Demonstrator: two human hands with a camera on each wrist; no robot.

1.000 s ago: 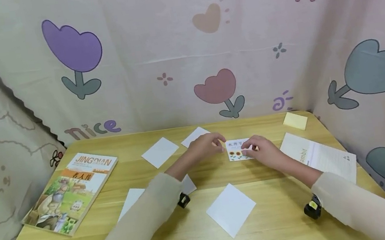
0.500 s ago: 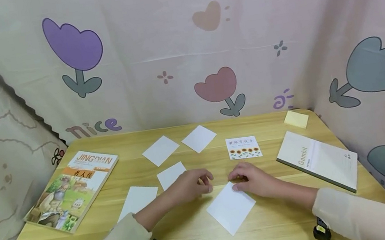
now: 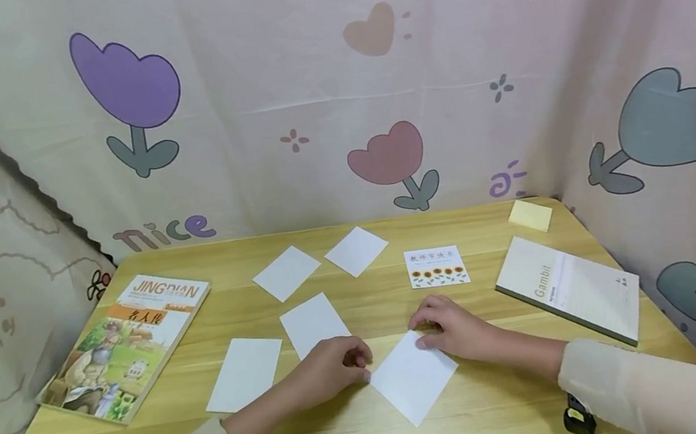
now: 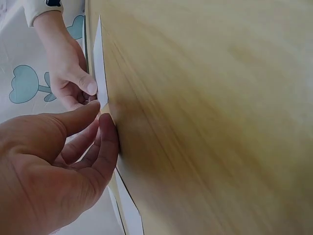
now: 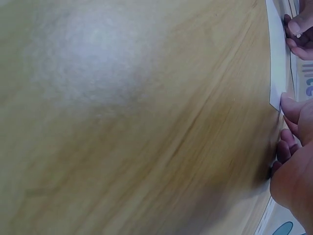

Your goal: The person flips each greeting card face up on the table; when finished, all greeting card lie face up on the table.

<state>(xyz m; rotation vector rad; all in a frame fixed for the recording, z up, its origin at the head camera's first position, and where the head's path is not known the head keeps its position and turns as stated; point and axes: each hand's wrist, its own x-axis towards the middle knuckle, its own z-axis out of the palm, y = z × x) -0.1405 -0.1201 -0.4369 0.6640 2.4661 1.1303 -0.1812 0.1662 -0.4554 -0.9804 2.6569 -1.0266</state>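
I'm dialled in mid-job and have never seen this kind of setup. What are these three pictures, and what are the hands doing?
There is no machine here: a person works with two bare hands and wears three cameras. The wide picture comes from the head, looking down at a wooden table. The two close, tilted pictures come from the wrists, skimming low along the tabletop.

The left hand and right hand each touch an edge of the white card nearest the person. In the left wrist view the left hand's fingertips meet that card's corner. Whether the card is lifted is unclear.

Also on the table: four more white cards, a sunflower card, a picture book, a pale notebook and a yellow sticky pad.
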